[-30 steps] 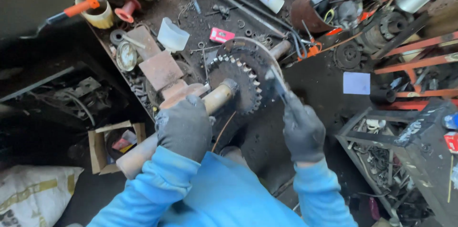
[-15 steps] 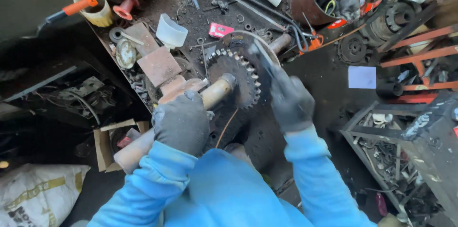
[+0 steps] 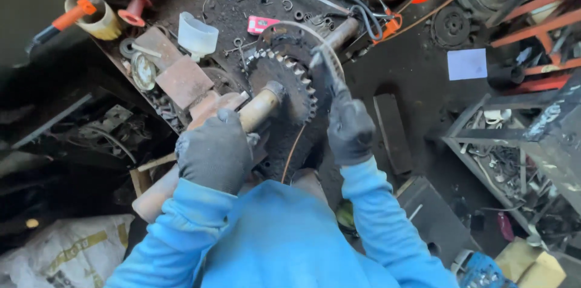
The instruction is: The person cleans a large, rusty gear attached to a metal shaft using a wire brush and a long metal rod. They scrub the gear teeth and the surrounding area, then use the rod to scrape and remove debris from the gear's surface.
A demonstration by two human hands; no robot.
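Observation:
My left hand, in a dark glove, grips a thick rusty-tan shaft that runs into a large toothed gear wheel. The wheel stands on edge in front of me, black and greasy. My right hand, also gloved, is closed around a thin metal tool whose tip points up at the wheel's rim. A thin curved wire arches over the top of the wheel. Blue sleeves cover both arms.
A cluttered dirty bench holds a white cup, a rusty plate, an orange-handled tool, a red spool and loose rings. A metal rack of parts stands right. A white sack lies lower left.
The view has shifted so the wheel sits higher and nearer the centre. My right hand has moved up along the wheel's rim with the thin tool. My left hand stays on the shaft.

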